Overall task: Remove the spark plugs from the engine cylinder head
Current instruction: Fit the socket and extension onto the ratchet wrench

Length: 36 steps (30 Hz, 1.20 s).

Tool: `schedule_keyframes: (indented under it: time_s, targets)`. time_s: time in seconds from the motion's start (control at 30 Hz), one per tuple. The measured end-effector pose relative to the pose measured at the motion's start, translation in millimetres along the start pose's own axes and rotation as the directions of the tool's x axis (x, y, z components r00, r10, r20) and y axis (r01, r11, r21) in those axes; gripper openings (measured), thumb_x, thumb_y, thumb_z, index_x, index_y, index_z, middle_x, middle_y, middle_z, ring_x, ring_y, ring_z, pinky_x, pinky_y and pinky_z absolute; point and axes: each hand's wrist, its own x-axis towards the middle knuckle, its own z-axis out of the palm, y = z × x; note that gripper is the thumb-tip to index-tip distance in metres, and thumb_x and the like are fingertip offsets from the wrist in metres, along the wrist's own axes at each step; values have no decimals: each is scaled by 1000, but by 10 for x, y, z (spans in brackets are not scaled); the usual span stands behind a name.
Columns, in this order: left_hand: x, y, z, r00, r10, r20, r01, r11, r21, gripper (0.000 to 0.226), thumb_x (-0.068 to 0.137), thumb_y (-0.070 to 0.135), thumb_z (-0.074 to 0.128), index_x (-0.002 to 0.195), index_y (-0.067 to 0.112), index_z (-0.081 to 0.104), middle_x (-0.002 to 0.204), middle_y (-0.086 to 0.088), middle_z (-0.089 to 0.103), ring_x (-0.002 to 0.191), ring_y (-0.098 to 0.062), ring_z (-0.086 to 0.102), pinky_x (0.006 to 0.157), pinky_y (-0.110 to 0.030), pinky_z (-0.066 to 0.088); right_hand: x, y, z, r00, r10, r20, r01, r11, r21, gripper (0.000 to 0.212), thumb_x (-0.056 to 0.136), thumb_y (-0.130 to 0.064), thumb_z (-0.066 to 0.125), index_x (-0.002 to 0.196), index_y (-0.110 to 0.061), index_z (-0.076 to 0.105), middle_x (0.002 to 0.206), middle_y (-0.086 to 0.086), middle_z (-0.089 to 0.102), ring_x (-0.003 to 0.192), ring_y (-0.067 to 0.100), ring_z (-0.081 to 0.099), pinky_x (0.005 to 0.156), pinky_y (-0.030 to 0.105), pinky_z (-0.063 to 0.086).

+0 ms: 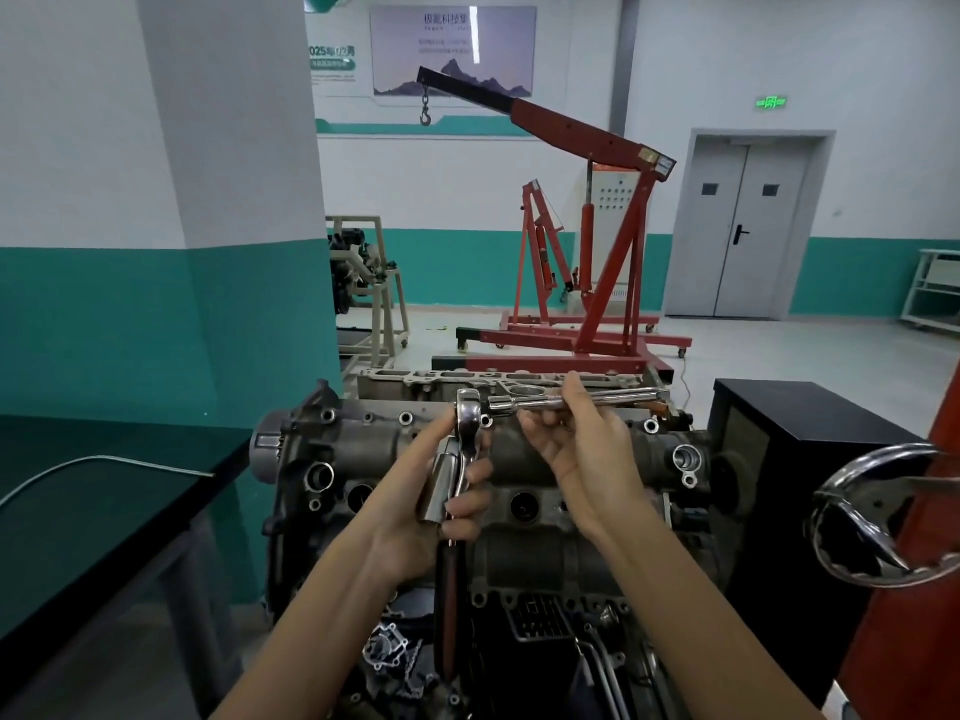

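Nearest the camera, the left hand (415, 504) grips a ratchet (457, 459) upright, while the right hand (576, 439) pinches a long extension bar (576, 400) lying crosswise, its end just beside the ratchet head. The cylinder head (545, 459) sits directly below both hands, and its plug wells (524, 506) open upward, so the crosswise bar would likely need turning upright to enter one.

White-and-teal walls (78, 200), red engine hoist (597, 283), grey double door (743, 226) — pale floor (779, 356)

Chrome ratchet (464, 444), grey cylinder head (524, 459) — red hoist (613, 283), teal-banded wall (130, 324).
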Motion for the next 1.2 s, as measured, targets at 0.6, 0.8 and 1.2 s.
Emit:
schedule_keyframes:
  time_s: [0.6, 0.8, 1.2]
  targets:
    - [28, -65, 86, 980, 185, -76, -170, 972, 165, 38, 85, 52, 53, 86, 17, 67, 66, 0, 50, 44, -8, 40, 37, -18, 32, -175, 113, 227, 963, 251, 97, -187, 884, -428, 38, 96, -41, 41, 88, -10, 61, 58, 1, 55, 51, 13, 55, 59, 32, 50]
    - [9, -54, 135, 972, 222, -74, -193, 940, 282, 46, 90, 54, 43, 89, 16, 68, 65, 0, 54, 50, -11, 48, 44, -23, 39, -419, 46, 146, 897, -351, 269, 381, 304, -873, 34, 82, -57, 48, 82, -23, 47, 77, -7, 57, 67, 2, 58, 59, 15, 45]
    - [-1, -28, 201, 958, 272, -90, -245, 941, 235, 47, 89, 45, 41, 114, 14, 66, 106, -8, 67, 99, -17, 63, 86, -31, 49, -446, 112, 156, 855, -202, 477, 492, 29, -870, 24, 82, -37, 65, 74, -22, 49, 76, -8, 42, 68, 8, 43, 64, 20, 35]
